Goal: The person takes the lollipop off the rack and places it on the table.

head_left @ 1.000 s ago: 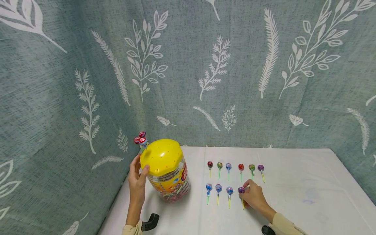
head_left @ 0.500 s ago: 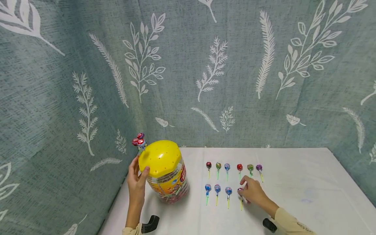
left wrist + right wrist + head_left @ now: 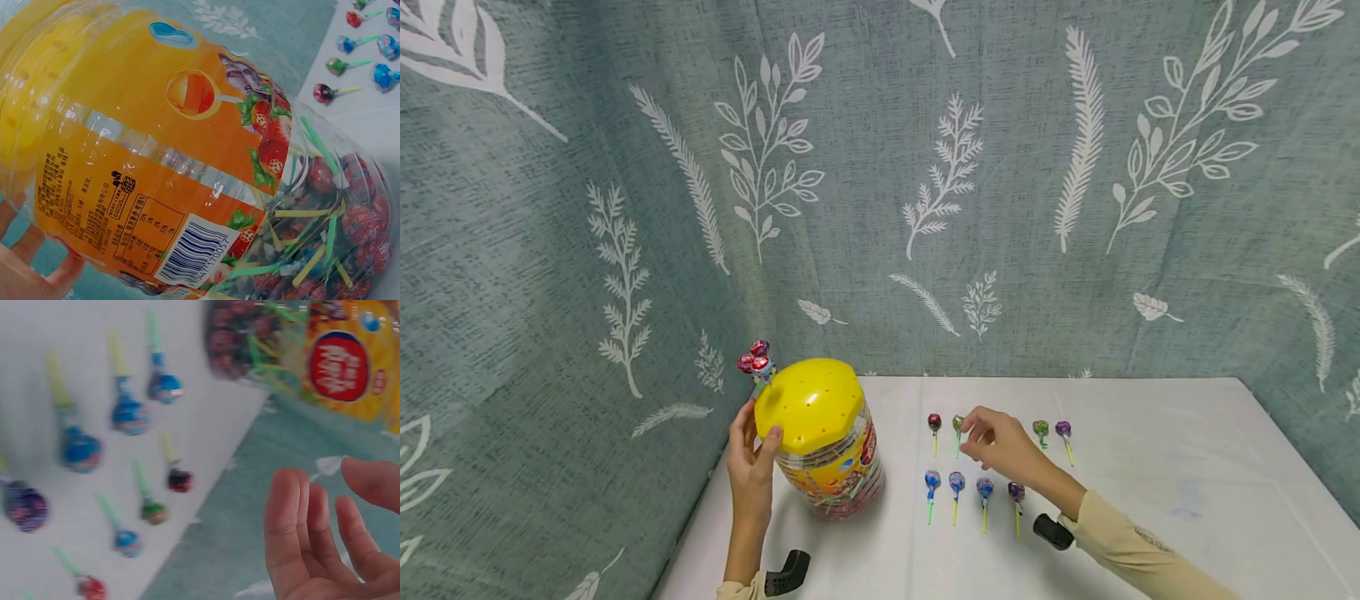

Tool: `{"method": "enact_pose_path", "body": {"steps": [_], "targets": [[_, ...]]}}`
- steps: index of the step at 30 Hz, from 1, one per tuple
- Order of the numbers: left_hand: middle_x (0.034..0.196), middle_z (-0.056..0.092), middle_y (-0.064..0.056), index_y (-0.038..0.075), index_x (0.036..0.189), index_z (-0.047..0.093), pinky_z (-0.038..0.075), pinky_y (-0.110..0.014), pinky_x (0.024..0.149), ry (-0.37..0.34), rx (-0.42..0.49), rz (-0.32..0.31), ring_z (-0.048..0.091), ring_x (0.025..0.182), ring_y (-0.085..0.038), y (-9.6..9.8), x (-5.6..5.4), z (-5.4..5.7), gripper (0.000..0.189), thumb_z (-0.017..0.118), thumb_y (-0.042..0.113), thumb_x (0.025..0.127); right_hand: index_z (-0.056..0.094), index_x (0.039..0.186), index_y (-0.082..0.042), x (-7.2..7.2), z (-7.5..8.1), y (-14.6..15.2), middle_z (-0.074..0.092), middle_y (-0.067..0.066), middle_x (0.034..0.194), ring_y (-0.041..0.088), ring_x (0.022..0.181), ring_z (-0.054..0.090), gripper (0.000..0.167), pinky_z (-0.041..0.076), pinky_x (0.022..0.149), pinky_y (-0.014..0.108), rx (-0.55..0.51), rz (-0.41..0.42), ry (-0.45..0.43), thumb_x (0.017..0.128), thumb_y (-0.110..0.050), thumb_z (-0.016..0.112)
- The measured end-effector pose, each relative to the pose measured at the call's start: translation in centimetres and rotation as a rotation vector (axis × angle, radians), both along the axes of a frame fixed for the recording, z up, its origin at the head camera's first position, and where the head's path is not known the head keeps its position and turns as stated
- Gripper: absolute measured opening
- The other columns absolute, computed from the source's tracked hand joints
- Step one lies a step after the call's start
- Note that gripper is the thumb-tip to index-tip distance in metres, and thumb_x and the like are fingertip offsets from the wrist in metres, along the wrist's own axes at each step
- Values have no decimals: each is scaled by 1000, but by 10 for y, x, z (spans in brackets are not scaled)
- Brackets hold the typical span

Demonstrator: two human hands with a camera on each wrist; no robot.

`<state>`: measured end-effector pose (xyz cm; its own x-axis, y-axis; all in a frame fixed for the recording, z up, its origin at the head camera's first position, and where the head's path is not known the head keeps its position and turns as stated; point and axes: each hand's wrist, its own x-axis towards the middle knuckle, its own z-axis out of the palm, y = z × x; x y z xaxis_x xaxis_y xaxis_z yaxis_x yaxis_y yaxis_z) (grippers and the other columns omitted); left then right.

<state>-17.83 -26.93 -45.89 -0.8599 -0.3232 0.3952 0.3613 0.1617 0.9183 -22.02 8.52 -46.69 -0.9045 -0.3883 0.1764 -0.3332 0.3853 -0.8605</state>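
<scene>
My left hand (image 3: 751,467) grips the yellow lid (image 3: 812,404) of a clear candy jar (image 3: 835,475), thumb over the lid's edge. In the left wrist view, lollipops fill the jar's bottom (image 3: 319,250) and fingers (image 3: 37,275) wrap its neck end. Red-wrapped lollipops (image 3: 757,360) stick up beside the lid. My right hand (image 3: 1000,442) holds nothing and hovers over the back row of lollipops, covering some of them; its thumb and fingers stand apart in the right wrist view. At the front row's right end lies a purple lollipop (image 3: 1017,492).
Blue lollipops (image 3: 956,482) make up the rest of the front row. Behind them lie a dark red one (image 3: 934,422), a green one (image 3: 1040,428) and a purple one (image 3: 1063,428). A leaf-patterned curtain (image 3: 865,208) hangs behind the white table (image 3: 1150,483).
My right hand has let go of the purple lollipop and moved left and away from me, over the back row. The left hand and jar stay in place.
</scene>
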Motion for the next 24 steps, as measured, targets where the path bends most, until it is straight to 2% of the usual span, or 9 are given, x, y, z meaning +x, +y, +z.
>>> {"method": "enact_pose_path", "body": {"steps": [8,16,24], "targets": [[143,40,5,18,145,35,36,-14,96,-5,0,9,33,133,-14,2,0,-2,58,57,14,91,60,96,-6,-8,31,-27,61,3,80,16,66,59,15,52,54,30,-42,22,61,84,-5,68],[144,38,5,20,146,34,36,-14,96,-9,-5,11,33,134,-14,1,-1,-4,60,57,13,91,60,99,-10,-13,55,-49,61,3,88,18,79,61,15,51,60,31,-87,49,98,86,-8,67],[144,39,6,23,144,35,36,-14,95,-22,7,24,33,133,-13,0,-2,-3,58,57,14,92,61,102,-12,-14,83,-81,62,1,90,16,82,61,17,52,68,30,-130,63,107,86,-8,68]]}}
